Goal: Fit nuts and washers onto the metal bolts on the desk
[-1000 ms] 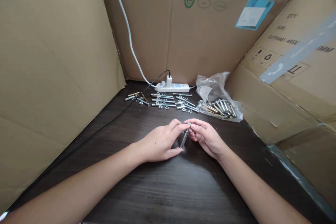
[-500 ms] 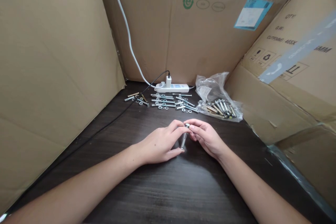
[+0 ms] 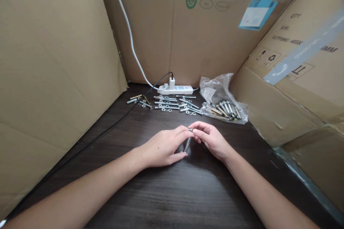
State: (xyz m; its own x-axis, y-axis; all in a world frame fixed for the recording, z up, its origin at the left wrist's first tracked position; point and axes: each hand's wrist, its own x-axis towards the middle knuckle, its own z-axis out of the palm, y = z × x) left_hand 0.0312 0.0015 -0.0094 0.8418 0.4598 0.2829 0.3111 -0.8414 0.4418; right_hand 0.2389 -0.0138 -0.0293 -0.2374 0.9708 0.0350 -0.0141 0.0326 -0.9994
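Between both hands is a metal expansion bolt (image 3: 187,145), tilted, its lower end toward me and its top end away. My left hand (image 3: 168,147) is closed on it, thumb at the lower end and fingers over the upper part. At the far end, my right hand (image 3: 210,138) pinches the nut (image 3: 190,129) between thumb and fingers. Those fingertips partly hide the nut. Beyond the hands lie loose long bolts (image 3: 166,103) in rows, with nuts and washers (image 3: 167,110) beside them.
A clear plastic bag (image 3: 215,86) with several assembled bolts lies at the right back. Behind the bolts stands a white power strip (image 3: 178,89) with a plug and cables. A black cable (image 3: 107,128) crosses the dark table (image 3: 172,193) on the left. Cardboard walls (image 3: 150,35) enclose three sides.
My right fingertips have shifted slightly around the nut, which looks turned. The bolt and my left hand stay almost in place, and the view has shifted a little.
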